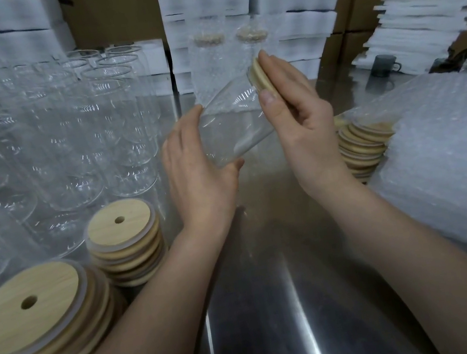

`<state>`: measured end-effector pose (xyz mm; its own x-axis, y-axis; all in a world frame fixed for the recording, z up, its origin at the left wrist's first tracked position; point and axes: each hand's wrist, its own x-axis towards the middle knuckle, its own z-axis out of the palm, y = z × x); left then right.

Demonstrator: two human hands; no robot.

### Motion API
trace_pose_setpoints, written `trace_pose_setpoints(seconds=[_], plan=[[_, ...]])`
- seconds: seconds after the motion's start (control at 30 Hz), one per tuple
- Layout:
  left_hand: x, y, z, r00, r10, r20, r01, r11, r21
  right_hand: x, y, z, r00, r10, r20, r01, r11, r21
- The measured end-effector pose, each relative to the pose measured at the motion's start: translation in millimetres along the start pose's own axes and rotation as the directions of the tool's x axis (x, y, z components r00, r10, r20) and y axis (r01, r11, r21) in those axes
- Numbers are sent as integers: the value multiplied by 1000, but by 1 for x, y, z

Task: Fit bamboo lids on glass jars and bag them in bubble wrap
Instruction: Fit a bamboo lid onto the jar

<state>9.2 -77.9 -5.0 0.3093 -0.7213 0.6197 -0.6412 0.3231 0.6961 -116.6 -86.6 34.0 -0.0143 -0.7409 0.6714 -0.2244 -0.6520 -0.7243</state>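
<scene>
Glass jar (233, 127) gripped by left hand (193, 164) | right hand (300, 123) grasps bamboo lid (263, 75), half-hidden

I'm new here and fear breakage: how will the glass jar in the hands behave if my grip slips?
The glass jar looks smooth and bare, so probably slippery in the left hand. Its clear walls over the steel table suggest it would likely crack if dropped. Being round, it would probably roll if laid on its side.

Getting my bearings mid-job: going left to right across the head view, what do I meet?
Nearest lid stack, second lid stack, left hand, glass jar, bamboo lid, right hand, right-side lid stack, bubble wrap pile.
</scene>
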Motion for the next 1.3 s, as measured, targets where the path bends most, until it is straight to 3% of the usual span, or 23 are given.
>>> trace_pose_setpoints(seconds=[0.4,0.9,1.03,1.13,1.23,1.3], plan=[[0,0,-3,1000,17,-1,-17,995,103,1,3,0,1000,22,8,-22,1000,8],[0,0,-5,1000,-10,-17,12,995,96,2,5,1,996,49,74,-48,999,-13],[1,1,-2,996,-87,-15,87,996,7,1,-2,3,991,16,134,4,989,-149],[2,-1,1,986,-167,-23,164,981,-104,1,-17,-1,996,-87,-25,75,949,-306],[2,-2,4,971,-239,-3,235,959,-156,9,-36,-23,950,-231,-212,70,816,-574],[2,-2,6,962,-274,11,272,949,-163,16,-48,-40,939,-173,-297,-105,678,-728]])
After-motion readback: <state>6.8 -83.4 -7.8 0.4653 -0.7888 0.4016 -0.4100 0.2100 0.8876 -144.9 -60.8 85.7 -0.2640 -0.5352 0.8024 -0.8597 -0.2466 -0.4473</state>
